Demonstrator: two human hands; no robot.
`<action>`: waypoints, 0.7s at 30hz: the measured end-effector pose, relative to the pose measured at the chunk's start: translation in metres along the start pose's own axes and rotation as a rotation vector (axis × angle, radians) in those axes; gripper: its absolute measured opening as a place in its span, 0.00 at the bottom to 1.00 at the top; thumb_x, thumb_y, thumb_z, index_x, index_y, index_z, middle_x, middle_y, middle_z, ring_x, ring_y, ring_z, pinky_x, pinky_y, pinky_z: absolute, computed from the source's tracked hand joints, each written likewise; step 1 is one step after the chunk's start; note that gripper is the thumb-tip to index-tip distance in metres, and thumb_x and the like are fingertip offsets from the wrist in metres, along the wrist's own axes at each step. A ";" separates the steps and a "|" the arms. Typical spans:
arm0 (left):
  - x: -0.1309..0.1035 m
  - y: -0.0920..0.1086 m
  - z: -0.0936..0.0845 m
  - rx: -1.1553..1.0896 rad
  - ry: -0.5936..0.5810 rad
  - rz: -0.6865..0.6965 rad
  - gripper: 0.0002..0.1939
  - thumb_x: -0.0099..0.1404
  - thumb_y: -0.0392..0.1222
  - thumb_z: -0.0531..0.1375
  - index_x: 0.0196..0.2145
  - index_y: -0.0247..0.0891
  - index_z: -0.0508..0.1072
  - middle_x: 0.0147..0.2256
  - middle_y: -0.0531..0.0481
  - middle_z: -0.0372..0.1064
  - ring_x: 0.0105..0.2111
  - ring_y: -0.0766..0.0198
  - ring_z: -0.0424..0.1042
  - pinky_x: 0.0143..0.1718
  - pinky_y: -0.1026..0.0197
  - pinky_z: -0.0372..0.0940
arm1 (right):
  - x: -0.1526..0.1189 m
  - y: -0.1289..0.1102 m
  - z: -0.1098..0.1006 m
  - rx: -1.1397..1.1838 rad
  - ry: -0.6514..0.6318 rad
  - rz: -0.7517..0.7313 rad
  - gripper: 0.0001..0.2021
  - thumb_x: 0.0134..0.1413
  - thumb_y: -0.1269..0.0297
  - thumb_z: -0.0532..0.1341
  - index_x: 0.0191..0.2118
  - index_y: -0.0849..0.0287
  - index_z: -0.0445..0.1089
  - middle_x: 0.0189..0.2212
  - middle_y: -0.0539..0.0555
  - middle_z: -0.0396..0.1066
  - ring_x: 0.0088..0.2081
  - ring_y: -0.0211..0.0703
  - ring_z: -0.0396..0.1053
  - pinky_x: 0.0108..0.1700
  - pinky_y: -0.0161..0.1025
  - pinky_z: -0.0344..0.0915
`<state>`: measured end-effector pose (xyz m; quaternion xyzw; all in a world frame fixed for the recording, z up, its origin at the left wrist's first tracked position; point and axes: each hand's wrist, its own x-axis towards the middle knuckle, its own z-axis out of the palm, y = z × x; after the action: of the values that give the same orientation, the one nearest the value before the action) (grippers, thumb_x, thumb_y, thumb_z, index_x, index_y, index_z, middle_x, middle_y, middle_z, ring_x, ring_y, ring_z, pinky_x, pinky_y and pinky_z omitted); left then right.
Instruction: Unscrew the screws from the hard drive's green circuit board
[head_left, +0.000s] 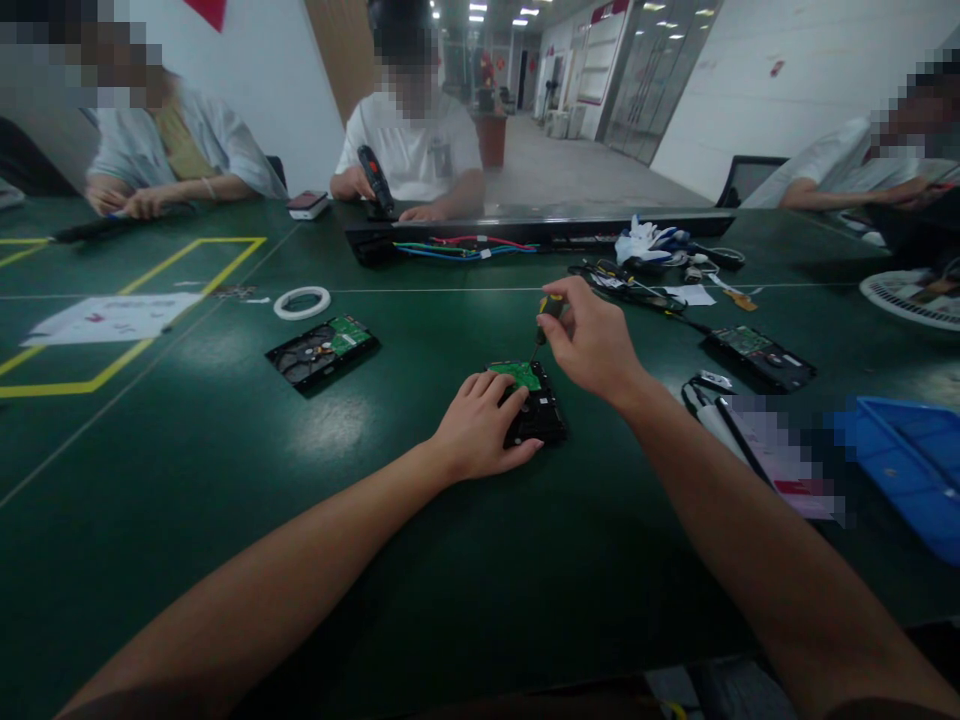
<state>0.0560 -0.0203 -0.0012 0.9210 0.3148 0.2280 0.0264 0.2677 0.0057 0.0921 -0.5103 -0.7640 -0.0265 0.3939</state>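
In the middle of the green table lies a black hard drive [546,415] with a green circuit board, partly covered by my hand. Across its left side rests my left hand [484,430], fingers spread and thumb stretched along the near edge. My right hand [589,335] pinches the yellow-and-black handle of a screwdriver [551,310]. The screwdriver stands nearly upright, its thin shaft pointing down at the drive's far right corner. Whether the tip sits in a screw is too small to tell.
Another hard drive [322,350] and a white ring [301,302] lie left. To the right are a third drive [759,357], cables [622,285], and a blue basket [907,460]. A long black housing [555,235] spans the far side, where a person [409,150] holds a power screwdriver [375,180].
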 end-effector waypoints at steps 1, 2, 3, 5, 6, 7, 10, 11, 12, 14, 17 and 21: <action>0.000 0.000 0.000 0.001 0.000 -0.001 0.37 0.67 0.66 0.61 0.64 0.39 0.69 0.59 0.34 0.66 0.61 0.36 0.64 0.64 0.34 0.60 | 0.000 -0.001 0.000 0.014 -0.012 0.003 0.15 0.62 0.68 0.60 0.54 0.55 0.68 0.40 0.57 0.77 0.35 0.49 0.73 0.42 0.48 0.68; 0.000 0.001 0.000 0.003 -0.004 -0.001 0.37 0.67 0.65 0.61 0.64 0.38 0.69 0.59 0.34 0.66 0.61 0.36 0.64 0.64 0.34 0.60 | 0.000 -0.002 0.000 0.028 -0.025 0.001 0.15 0.62 0.69 0.59 0.54 0.55 0.68 0.41 0.57 0.77 0.36 0.49 0.73 0.42 0.48 0.69; 0.000 0.001 -0.001 0.005 -0.008 -0.001 0.37 0.68 0.65 0.60 0.65 0.38 0.69 0.58 0.34 0.66 0.61 0.36 0.64 0.64 0.34 0.60 | 0.001 -0.002 -0.001 0.040 -0.035 -0.007 0.15 0.61 0.70 0.59 0.54 0.55 0.68 0.43 0.58 0.77 0.37 0.50 0.73 0.42 0.49 0.69; 0.000 0.001 -0.001 0.008 -0.012 -0.002 0.37 0.68 0.66 0.60 0.65 0.38 0.69 0.58 0.34 0.66 0.61 0.36 0.64 0.63 0.34 0.60 | 0.001 -0.004 -0.001 0.059 -0.044 -0.030 0.16 0.61 0.72 0.58 0.53 0.55 0.70 0.48 0.60 0.75 0.40 0.50 0.72 0.43 0.49 0.70; 0.000 0.001 -0.001 0.009 -0.012 -0.004 0.37 0.68 0.66 0.60 0.65 0.38 0.69 0.58 0.34 0.66 0.61 0.36 0.64 0.63 0.34 0.60 | 0.002 -0.004 -0.002 0.067 -0.041 -0.039 0.17 0.60 0.72 0.58 0.53 0.55 0.70 0.50 0.60 0.73 0.42 0.51 0.72 0.44 0.49 0.70; 0.000 0.001 -0.001 0.010 -0.010 -0.005 0.37 0.68 0.66 0.60 0.64 0.38 0.69 0.58 0.34 0.66 0.61 0.36 0.64 0.63 0.34 0.60 | 0.002 -0.004 -0.002 0.074 -0.035 -0.045 0.17 0.60 0.72 0.58 0.54 0.55 0.71 0.51 0.61 0.72 0.43 0.51 0.72 0.44 0.49 0.70; 0.000 0.001 -0.001 0.019 -0.012 -0.005 0.37 0.69 0.66 0.59 0.64 0.37 0.70 0.58 0.34 0.66 0.61 0.36 0.64 0.63 0.35 0.60 | 0.003 -0.004 -0.002 0.086 -0.019 -0.067 0.16 0.61 0.70 0.60 0.53 0.55 0.73 0.50 0.60 0.71 0.45 0.51 0.72 0.46 0.49 0.71; 0.000 0.001 -0.001 0.021 -0.014 -0.002 0.37 0.69 0.66 0.59 0.64 0.36 0.70 0.58 0.33 0.66 0.61 0.36 0.64 0.63 0.35 0.60 | 0.003 -0.004 -0.002 0.085 -0.014 -0.079 0.15 0.62 0.69 0.61 0.53 0.56 0.73 0.49 0.60 0.72 0.45 0.51 0.72 0.46 0.49 0.71; 0.000 0.001 -0.001 0.023 -0.015 0.000 0.37 0.69 0.66 0.59 0.64 0.36 0.70 0.58 0.33 0.66 0.61 0.36 0.64 0.63 0.35 0.60 | 0.003 -0.003 -0.002 0.083 -0.009 -0.089 0.14 0.62 0.68 0.62 0.52 0.56 0.73 0.48 0.59 0.72 0.45 0.51 0.72 0.47 0.49 0.71; 0.000 0.002 -0.002 0.018 -0.013 0.002 0.37 0.69 0.66 0.59 0.64 0.36 0.70 0.58 0.33 0.66 0.61 0.36 0.64 0.63 0.35 0.60 | 0.002 -0.002 -0.001 0.082 0.000 -0.094 0.12 0.63 0.67 0.62 0.52 0.55 0.73 0.47 0.59 0.74 0.44 0.50 0.73 0.47 0.49 0.72; 0.001 0.002 -0.002 0.007 -0.011 0.000 0.37 0.68 0.66 0.60 0.64 0.38 0.69 0.58 0.34 0.66 0.61 0.36 0.64 0.63 0.34 0.60 | 0.001 0.000 0.001 0.078 0.003 -0.073 0.12 0.64 0.66 0.62 0.52 0.54 0.72 0.48 0.59 0.74 0.45 0.51 0.73 0.46 0.48 0.72; 0.000 0.002 -0.002 0.001 -0.011 -0.001 0.37 0.68 0.65 0.60 0.64 0.36 0.70 0.58 0.33 0.66 0.61 0.36 0.64 0.64 0.34 0.60 | 0.001 -0.004 -0.004 0.074 0.069 -0.060 0.11 0.64 0.64 0.62 0.51 0.54 0.72 0.46 0.58 0.73 0.44 0.52 0.74 0.45 0.49 0.73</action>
<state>0.0560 -0.0216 0.0013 0.9221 0.3152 0.2227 0.0280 0.2661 0.0025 0.0968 -0.4709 -0.7655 -0.0278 0.4375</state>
